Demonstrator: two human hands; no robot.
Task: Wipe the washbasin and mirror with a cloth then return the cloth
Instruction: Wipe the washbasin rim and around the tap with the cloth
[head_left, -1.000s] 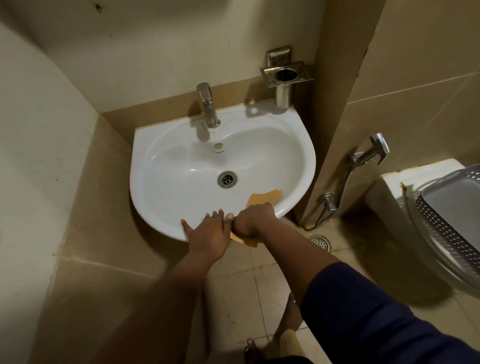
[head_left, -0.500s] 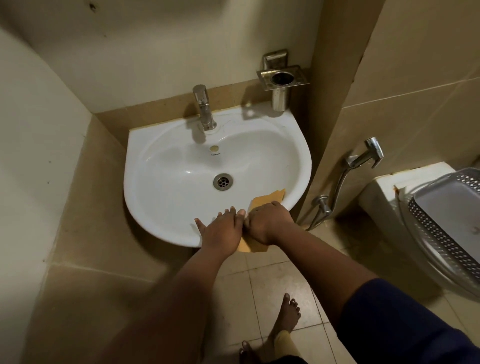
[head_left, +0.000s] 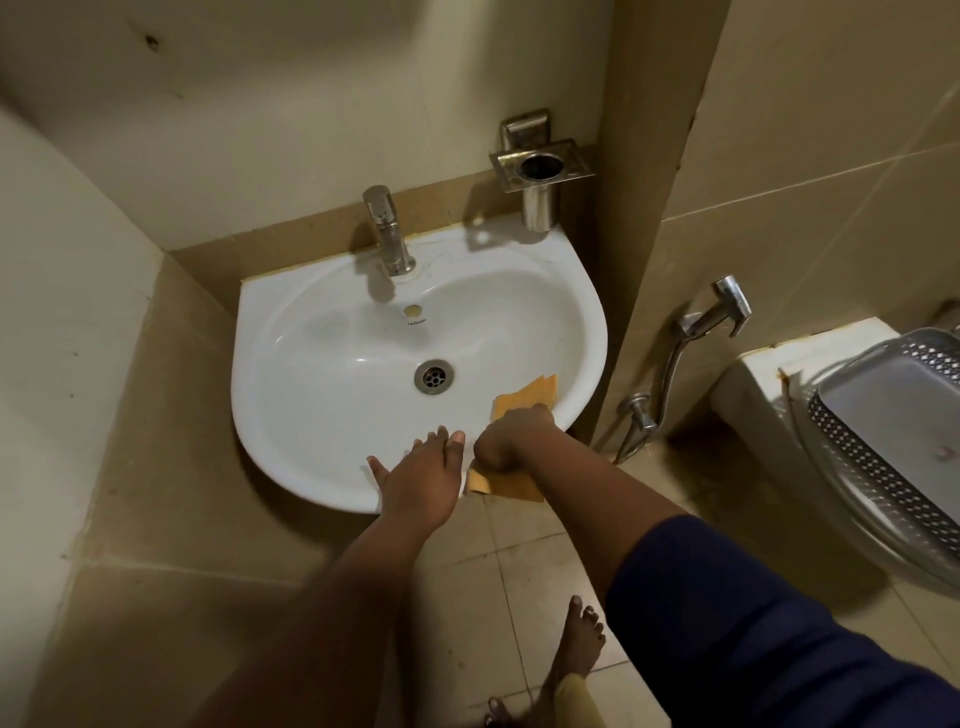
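Observation:
A white washbasin (head_left: 332, 374) is fixed to the wall in a tiled corner, with a chrome tap (head_left: 387, 234) at its back and a drain (head_left: 434, 376) in the bowl. My right hand (head_left: 511, 439) grips an orange cloth (head_left: 527, 397) on the basin's front right rim; part of the cloth hangs below the rim. My left hand (head_left: 423, 475) rests flat with straight fingers on the front rim, just left of the right hand. No mirror is in view.
A steel holder (head_left: 540, 166) is mounted on the wall above the basin's right back corner. A tiled pillar stands right of the basin, with a hand spray (head_left: 714, 319) beyond it. A toilet cistern (head_left: 769, 395) carries a perforated basket (head_left: 893, 431). My bare foot (head_left: 576, 644) stands on the floor tiles.
Both hands with the cloth have slid a little to the right along the front rim. The view has shifted slightly.

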